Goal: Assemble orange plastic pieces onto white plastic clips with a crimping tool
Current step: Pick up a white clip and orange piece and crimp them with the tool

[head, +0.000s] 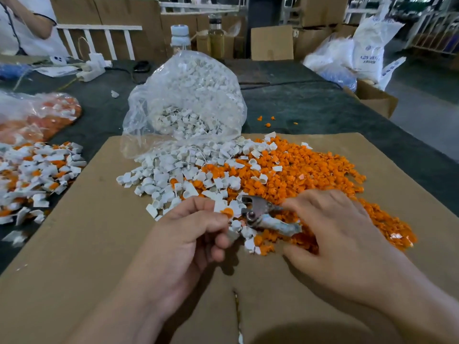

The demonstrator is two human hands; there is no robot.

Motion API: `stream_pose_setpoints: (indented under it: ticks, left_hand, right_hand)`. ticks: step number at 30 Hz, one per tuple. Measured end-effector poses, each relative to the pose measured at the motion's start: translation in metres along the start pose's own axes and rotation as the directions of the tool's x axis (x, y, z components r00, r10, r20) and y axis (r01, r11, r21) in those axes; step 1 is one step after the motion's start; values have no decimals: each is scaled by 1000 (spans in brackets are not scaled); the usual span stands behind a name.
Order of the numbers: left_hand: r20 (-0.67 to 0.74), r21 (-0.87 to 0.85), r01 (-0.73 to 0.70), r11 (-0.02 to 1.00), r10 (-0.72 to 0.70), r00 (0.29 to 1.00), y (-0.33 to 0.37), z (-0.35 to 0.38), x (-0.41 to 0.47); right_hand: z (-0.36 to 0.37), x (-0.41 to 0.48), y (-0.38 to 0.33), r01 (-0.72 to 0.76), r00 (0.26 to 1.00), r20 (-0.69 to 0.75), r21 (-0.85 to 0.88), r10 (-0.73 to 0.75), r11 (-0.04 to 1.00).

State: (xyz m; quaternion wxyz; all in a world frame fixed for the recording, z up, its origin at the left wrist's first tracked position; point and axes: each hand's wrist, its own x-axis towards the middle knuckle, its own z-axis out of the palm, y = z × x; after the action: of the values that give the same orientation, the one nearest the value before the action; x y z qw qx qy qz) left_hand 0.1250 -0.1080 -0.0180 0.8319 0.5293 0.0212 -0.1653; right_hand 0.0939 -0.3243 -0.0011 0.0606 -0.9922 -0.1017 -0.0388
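Cardboard sheet (87,232): flat, brown, matte.
White clips (173,175): loose heap of small, hard, cup-ended plastic, spilling from a crinkled clear plastic bag (183,100).
Orange pieces (310,170): small, knobbly heap adjoining on the right.
Left hand (188,234): thumb and forefinger pinch one white clip (219,206) with an orange piece (227,212) on it, at the heaps' near edge.
Right hand (330,234): knuckles up, fingers curled round the crimping tool (258,212), which has a steel head and tape-wrapped handles, its nose just beside the held clip.
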Motion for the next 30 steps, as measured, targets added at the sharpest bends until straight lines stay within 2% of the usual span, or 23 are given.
stream_pose_setpoints:
  ticks: [1,3,9,13,23,26,30]
  left_hand:
    - [13,-14,6,1000,-6,1000,0,-1,1]
    - [52,-46,19,999,-17,998,-1,-3,2]
    - [81,-66,5,998,1,997,1,-6,3]
    - [69,-41,1,999,2,998,1,-7,3]
    - [39,-14,-17,1000,18,999,0,-10,6]
    - [32,-1,-36,999,36,999,0,-8,6]
    - [27,-5,-93,996,93,995,1,-7,3]
  right_hand:
    - [1,0,3,-12,997,72,-54,16,998]
    - [2,-1,7,-13,992,123,-95,25,995]
    - [5,2,11,-66,994,84,-85,73,994]
    - [6,8,12,-25,993,110,-68,33,997]
    - [7,9,4,-55,998,-11,-127,54,990]
    - [-1,6,1,-70,994,-85,-8,69,998]
    - [-13,-1,-5,31,985,-172,177,0,984]
